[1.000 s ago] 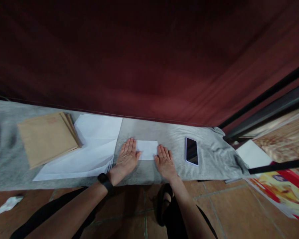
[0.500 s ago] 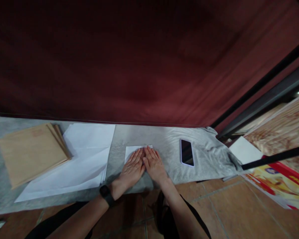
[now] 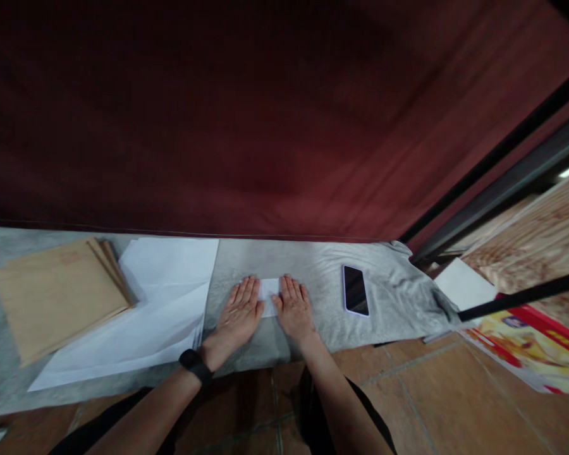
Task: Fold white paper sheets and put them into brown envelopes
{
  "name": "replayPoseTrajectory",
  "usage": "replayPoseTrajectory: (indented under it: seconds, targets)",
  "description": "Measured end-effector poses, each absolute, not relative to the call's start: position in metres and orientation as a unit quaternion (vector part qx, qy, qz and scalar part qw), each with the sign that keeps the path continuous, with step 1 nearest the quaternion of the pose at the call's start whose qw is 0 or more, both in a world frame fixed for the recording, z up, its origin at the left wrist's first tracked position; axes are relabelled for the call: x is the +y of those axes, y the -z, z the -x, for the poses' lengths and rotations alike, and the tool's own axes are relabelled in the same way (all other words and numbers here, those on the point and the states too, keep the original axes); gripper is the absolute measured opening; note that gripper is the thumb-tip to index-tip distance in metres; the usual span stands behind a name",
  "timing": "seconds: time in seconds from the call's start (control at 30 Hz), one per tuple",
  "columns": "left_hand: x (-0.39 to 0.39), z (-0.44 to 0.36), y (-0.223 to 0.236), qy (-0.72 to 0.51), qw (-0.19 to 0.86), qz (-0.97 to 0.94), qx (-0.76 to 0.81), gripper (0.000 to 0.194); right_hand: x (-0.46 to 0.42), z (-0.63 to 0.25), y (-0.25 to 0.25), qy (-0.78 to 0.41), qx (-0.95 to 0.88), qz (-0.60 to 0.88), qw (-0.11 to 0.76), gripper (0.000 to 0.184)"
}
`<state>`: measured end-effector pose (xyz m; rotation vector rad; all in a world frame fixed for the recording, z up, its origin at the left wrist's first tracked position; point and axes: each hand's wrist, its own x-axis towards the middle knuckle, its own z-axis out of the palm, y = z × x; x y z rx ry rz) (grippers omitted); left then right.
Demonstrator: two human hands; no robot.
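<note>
A small white piece of paper (image 3: pixel 269 297) lies on the grey cloth (image 3: pixel 246 256), its middle showing between my hands. My left hand (image 3: pixel 241 311) rests flat over its left side, fingers stretched out and pointing away from me. Over the right side lies my right hand (image 3: pixel 294 308), also flat, its thumb reaching in onto the paper. The ends of the paper are hidden under the hands. A dark watch band (image 3: pixel 196 365) circles my left wrist.
To the left, brown envelopes (image 3: pixel 61 294) overlap large white sheets (image 3: pixel 171 303). A phone (image 3: pixel 355 291) with a purple edge lies to the right. Behind hangs a dark red cloth (image 3: pixel 265 158). Black bars (image 3: pixel 493 164) and a red-yellow box (image 3: pixel 531 344) stand at the far right.
My hands were together over the paper and have slid apart, the left one moving left. The paper's middle now shows between them.
</note>
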<state>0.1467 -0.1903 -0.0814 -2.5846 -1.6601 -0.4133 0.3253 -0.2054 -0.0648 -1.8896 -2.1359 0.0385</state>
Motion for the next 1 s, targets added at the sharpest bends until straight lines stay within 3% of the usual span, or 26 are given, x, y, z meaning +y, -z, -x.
replayPoseTrajectory:
  seconds: [0.53,0.8,1.0]
  targets:
    - [-0.19,-0.141,0.081,0.14,0.034,0.808,-0.572,0.073,-0.21,-0.346,0.063,0.012,-0.701,0.699,0.144,0.051]
    - [-0.188,-0.141,0.083,0.118,0.02,0.806,-0.58,0.074,-0.228,-0.34,0.062,-0.01,-0.813,0.56,0.158,0.056]
    - [-0.19,-0.142,0.076,0.122,-0.011,0.802,-0.584,0.074,-0.236,-0.35,0.067,0.004,-0.798,0.587,0.139,0.062]
